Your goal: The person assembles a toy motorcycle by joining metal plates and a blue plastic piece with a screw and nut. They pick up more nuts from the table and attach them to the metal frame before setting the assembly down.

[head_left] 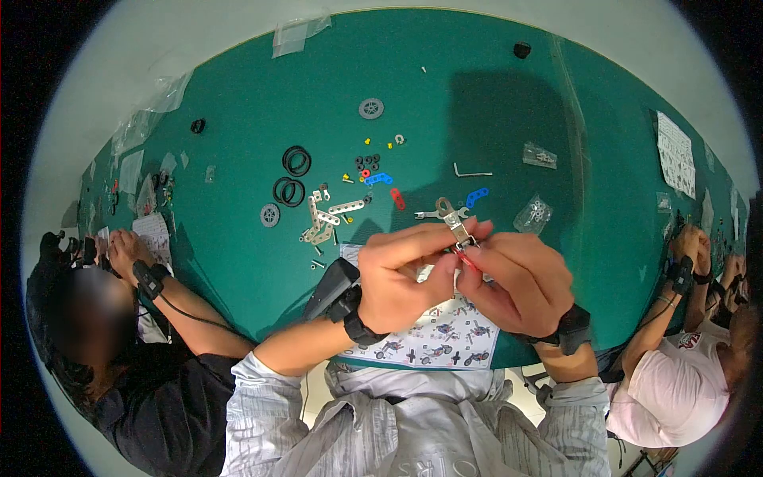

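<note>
Both my hands meet above a printed instruction sheet (453,343) at the table's near edge. Between their fingertips is a small metal bracket assembly (455,222) with a red piece (464,257) at its lower end. My left hand (409,274) pinches it from the left, my right hand (520,282) from the right; the fingers hide part of it. Just beyond lies a small wrench (429,215), partly behind the assembly. A blue curved strip (477,197) and a red strip (398,198) rest nearby.
Perforated metal strips (322,219), black rubber rings (296,161) and grey wheels (371,109) lie left and ahead. A hex key (472,171) and a plastic bag of small parts (533,215) are on the right. People sit on both sides.
</note>
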`<state>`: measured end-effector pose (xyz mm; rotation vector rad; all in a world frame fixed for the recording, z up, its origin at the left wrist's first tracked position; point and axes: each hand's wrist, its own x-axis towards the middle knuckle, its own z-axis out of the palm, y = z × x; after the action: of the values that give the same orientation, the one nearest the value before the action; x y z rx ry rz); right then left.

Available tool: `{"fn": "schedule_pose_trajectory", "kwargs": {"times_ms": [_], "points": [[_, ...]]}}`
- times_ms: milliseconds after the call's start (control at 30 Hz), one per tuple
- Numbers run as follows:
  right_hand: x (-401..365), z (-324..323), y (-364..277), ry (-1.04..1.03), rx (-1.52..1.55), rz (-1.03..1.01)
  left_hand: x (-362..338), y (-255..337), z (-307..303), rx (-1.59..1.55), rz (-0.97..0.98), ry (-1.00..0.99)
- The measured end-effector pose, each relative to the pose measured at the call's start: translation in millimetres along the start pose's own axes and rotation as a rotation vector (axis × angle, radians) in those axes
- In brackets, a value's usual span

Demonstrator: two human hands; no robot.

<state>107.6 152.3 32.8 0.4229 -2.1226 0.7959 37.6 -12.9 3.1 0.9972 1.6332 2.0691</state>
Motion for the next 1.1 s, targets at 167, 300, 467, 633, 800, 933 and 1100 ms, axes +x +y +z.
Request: {"fn": "schedule_pose_trajectory", "kwargs": {"times_ms": [167,300,467,633,800,933,1100], "points": [[-7,6,2,0.010,-0.039,-0.008,2,-1,-1,-0.008,-0.045,0.018],[-4,2,-2,-0.005,-0.043,-0.021,0,0,1,0.000,-0.001,0.026],[-6,9,-2,0.060,-0.042,-0.030,-1,0,2,0.113,0.049,0.046],[-4,11,-5,0.072,-0.014,0.046,2,8,0,0.205,0.102,0.004],[-4,15,-5,0.079,-0.011,0.121,-1,6,4,0.165,0.009,0.064],[-3,13,-3,0.061,-0.010,0.138,0,8,11,0.051,-0.134,0.144],[-2,11,-1,0.024,-0.003,0.171,-1,1,14,-0.076,-0.232,0.202]]}}
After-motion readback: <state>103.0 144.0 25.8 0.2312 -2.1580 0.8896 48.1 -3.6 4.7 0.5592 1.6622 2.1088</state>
